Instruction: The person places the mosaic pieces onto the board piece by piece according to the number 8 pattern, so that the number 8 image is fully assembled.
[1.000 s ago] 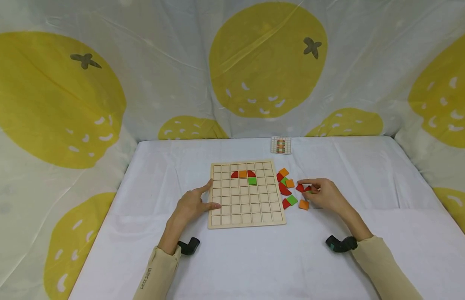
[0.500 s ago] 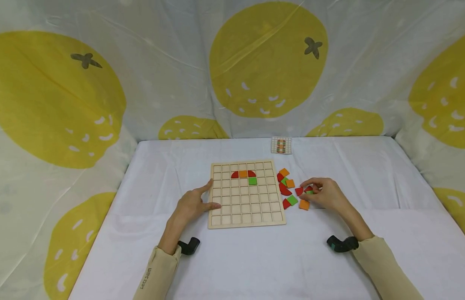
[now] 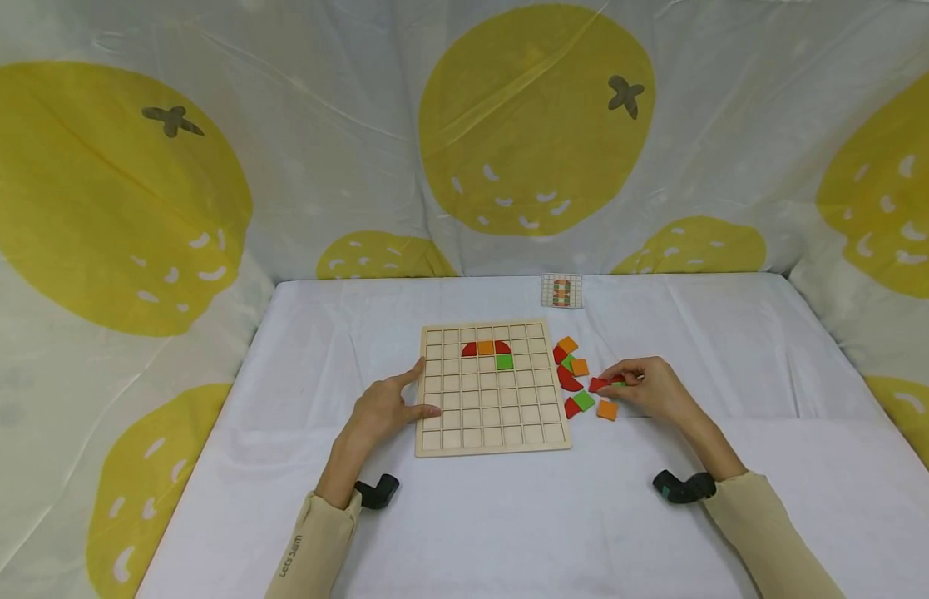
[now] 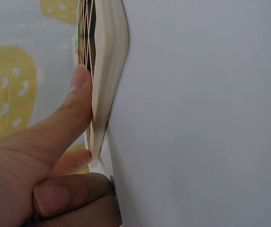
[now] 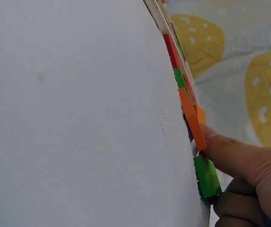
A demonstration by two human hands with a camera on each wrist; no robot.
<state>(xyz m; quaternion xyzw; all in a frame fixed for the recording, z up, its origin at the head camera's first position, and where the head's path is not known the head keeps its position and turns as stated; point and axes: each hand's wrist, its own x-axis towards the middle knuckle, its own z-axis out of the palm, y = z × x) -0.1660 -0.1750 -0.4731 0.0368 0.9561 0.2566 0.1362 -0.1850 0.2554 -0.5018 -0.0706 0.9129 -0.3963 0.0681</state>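
A square wooden grid board [image 3: 494,416] lies on the white cloth. It bears two red quarter-round tiles, an orange square tile [image 3: 486,349] between them, and a green square tile [image 3: 505,362] below the right one. At the board's left edge my left hand [image 3: 382,409] holds it, thumb [image 4: 81,94] on top and forefinger along the side. My right hand [image 3: 651,388] pinches a red tile [image 3: 597,385] between forefinger and thumb, right of the board. Under its fingers a green tile [image 5: 207,177] shows partly. The pinched tile is hidden in the right wrist view.
Several loose red, green and orange tiles [image 3: 569,378] lie between the board and my right hand. One orange square [image 3: 607,409] lies nearest me. Behind the board is a small printed pattern card [image 3: 561,291]. A lemon-print cloth [image 3: 535,125] hangs around the table's back and sides.
My right hand's forefinger and thumb have closed on the red tile, which has shifted slightly toward me and turned. The left hand and the board have stayed in place.
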